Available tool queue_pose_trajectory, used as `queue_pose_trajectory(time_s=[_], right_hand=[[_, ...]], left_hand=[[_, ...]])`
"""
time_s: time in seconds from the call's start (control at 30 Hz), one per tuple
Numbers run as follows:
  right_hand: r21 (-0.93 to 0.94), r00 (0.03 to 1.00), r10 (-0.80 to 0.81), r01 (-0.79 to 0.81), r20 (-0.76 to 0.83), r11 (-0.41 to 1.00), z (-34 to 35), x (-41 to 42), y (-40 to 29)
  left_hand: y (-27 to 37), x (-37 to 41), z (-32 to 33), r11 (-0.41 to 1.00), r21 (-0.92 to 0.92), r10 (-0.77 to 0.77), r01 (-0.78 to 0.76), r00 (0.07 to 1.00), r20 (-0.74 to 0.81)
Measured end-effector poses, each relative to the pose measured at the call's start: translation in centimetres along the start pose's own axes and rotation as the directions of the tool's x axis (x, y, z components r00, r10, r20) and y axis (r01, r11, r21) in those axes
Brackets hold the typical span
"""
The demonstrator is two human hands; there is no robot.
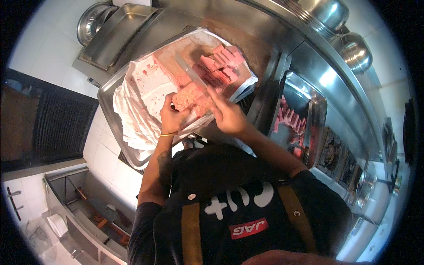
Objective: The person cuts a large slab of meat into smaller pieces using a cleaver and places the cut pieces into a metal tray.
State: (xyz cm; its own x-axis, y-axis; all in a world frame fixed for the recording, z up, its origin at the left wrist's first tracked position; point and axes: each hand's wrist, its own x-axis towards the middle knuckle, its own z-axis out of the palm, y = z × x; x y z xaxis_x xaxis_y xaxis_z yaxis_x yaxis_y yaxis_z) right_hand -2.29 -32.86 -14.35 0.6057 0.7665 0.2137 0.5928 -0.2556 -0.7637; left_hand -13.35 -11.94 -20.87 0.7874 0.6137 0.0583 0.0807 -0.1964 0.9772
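Note:
My right hand holds a knife, its long blade pointing away from me and slightly blurred. The blade lies across or just beside the right part of a pale, fatty slab of meat; contact is unclear. My left hand grips the slab's left end, thumb on the near side. Beneath the slab is a cutting board, its surface stained. Beyond the knife, cut pink meat pieces sit in a pile on the board's right side. The knife handle is hidden in my fist.
White cloth or paper covers the left of a large metal tray under the board. A second metal tray, right, holds strips of meat. Metal pans stand back left; steel bowls sit on the upper-right ledge.

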Motion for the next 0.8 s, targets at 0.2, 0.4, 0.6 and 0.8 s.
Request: queue_pose_trajectory(time_s=[0.2,0.4,0.6,0.8], right_hand=[[-0.23,0.728,-0.55,0.501,-0.409,0.834,-8.7,5.1,-11.5],[0.052,1.0,0.023,-0.023,0.001,0.998,1.6,0.3,-0.1],[-0.196,0.858,-0.431,0.389,-0.278,0.9,-6.3,5.3,-7.2],[-0.182,0.74,-0.498,0.47,-0.452,0.864,-4.5,4.6,-6.7]], left_hand=[[-0.7,-0.4,-0.7,0.999,-0.045,0.026,-0.027,0.999,-0.02],[-0.8,0.1,-0.2,1.0,-0.021,0.009,-0.008,1.0,0.015],[-1.4,0.2,-0.6,0.999,-0.028,0.043,-0.043,0.999,0.008],[0.1,-0.4,-0.6,1.0,-0.008,-0.017,0.017,1.0,-0.014]])
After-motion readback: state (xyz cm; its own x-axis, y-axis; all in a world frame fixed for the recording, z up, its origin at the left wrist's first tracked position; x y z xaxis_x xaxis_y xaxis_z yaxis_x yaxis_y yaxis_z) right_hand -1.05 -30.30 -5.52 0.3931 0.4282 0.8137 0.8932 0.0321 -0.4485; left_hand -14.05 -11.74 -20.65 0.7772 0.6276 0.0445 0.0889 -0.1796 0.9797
